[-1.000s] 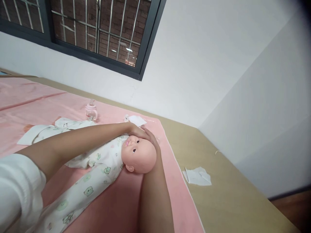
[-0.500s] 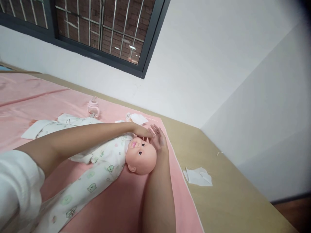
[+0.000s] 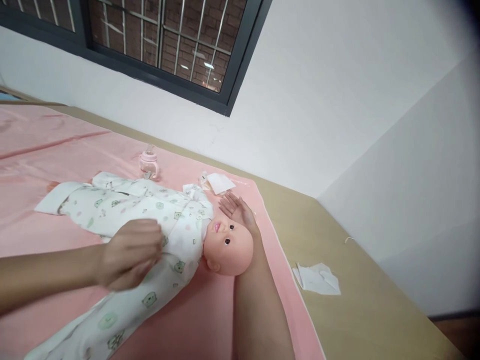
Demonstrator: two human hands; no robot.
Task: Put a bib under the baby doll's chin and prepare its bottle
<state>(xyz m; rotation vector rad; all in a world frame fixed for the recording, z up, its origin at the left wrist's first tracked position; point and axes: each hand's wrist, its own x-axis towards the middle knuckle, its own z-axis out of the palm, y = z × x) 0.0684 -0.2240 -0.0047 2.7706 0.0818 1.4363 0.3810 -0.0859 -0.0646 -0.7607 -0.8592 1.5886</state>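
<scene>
A baby doll [image 3: 228,247] lies on its back on the pink mat [image 3: 180,320], its head to the right, in a white suit with green animal prints. My right forearm runs along the top of its bald head. Beyond the head, my right hand [image 3: 240,210] lies palm up, fingers stretched out and holding nothing. Above the doll's body is my left hand [image 3: 131,255], slightly blurred, its fingers curled into a loose fist. I see nothing in it; whether it touches the suit is unclear.
A pink baby bottle [image 3: 149,164] with handles stands behind the doll. White tissue [image 3: 221,183] lies near the mat's back corner, beside a small item I cannot make out. Another crumpled tissue [image 3: 318,279] rests on the wooden surface [image 3: 300,220]. A white wall [image 3: 285,125] and barred window rise behind.
My left hand has moved away from the right hand, left over the doll's body, and its fingers have curled. My right hand stays open beyond the head. The view has shifted slightly.
</scene>
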